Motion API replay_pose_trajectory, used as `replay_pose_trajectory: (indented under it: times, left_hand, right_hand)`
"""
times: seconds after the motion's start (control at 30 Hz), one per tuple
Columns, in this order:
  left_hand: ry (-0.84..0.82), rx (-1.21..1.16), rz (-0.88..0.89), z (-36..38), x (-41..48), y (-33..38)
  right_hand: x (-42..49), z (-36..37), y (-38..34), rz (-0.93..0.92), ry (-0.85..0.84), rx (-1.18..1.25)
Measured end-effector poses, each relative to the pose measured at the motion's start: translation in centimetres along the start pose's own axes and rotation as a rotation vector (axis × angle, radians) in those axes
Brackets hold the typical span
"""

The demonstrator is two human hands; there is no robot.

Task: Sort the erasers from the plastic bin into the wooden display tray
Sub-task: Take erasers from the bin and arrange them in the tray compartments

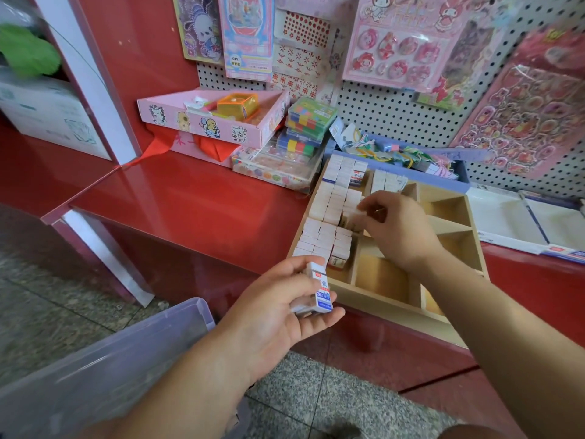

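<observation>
Head view: the right grip [399, 231] pinches one eraser [357, 213] over the filled rows (left column nearly full) of the wooden display tray [384, 301]. The left grip [278, 312] curls round spare erasers [319, 294] near the plastic bin [110, 359]. This looks like the placing step; next, seat it upright in a gap.

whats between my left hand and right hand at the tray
In the head view, the near-left corner of the wooden tray: its nearest rows of standing erasers and a divider, between the left hand and right hand.
</observation>
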State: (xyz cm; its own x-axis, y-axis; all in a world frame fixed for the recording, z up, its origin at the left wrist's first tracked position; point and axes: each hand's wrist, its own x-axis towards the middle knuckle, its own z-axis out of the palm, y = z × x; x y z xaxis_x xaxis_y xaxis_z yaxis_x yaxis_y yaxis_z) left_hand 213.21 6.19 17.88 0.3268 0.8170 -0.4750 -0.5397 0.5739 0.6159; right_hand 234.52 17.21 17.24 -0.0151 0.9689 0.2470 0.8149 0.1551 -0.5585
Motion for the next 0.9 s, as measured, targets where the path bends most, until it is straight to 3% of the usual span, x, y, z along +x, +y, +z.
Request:
replay_pose_trajectory:
  times: [0.2, 0.4, 0.53, 0.57, 0.7, 0.9]
  left_hand:
    - [0.0, 0.009, 0.014, -0.4, 0.1, 0.0]
    - [-0.03, 0.015, 0.035, -0.4, -0.1, 0.1]
    - [-0.058, -0.012, 0.06, -0.3, -0.2, 0.2]
    - [-0.06, -0.019, 0.069, -0.3, -0.2, 0.2]
    - [-0.083, -0.002, 0.096, -0.1, -0.2, 0.0]
    - [-0.084, -0.018, 0.109, 0.0, -0.4, -0.1]
  right_hand:
    - [0.1, 1.6, 0.2, -0.071, 0.038, -0.126]
    - [0.4, 0.1, 0.2, 0.058, -0.129, -0.007]
    - [-1.8, -1.3, -1.9, -0.08, 0.009, -0.114]
    - [-2.8, -1.6, -2.8, -0.096, -0.026, -0.032]
    - [-6.5, -1.8, -5.6, 0.008, -0.435, 0.374]
    - [-6.4, -2.1, -5.2, 0.207, -0.448, 0.815]
